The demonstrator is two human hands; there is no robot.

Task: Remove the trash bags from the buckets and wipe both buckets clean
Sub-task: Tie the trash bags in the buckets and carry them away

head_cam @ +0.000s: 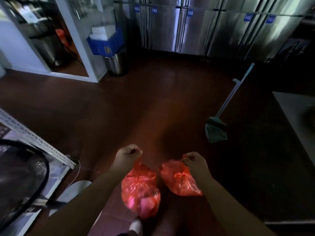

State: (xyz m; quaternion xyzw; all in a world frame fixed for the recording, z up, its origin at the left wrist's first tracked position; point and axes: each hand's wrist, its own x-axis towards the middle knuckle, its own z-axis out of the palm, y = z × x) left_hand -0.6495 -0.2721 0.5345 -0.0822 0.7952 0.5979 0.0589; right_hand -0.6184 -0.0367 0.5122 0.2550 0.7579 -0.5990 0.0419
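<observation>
Two red plastic trash bags hang in front of me, both tied and full. My left hand [128, 153] grips the top of the left bag [140, 188], which hangs low above my shoe. My right hand [193, 160] grips the knot of the right bag [180, 180], a little higher. The two bags hang side by side, close together, over the brown tiled floor. I see no buckets near my hands.
A steel bin [115, 63] with a blue crate [105, 42] on top stands at the back by a white door frame. Steel fridge doors [213, 31] line the back wall. A broom with dustpan [216, 130] leans at right beside a steel counter [294, 113]. A fan [20, 176] and metal rack [39, 143] stand at left.
</observation>
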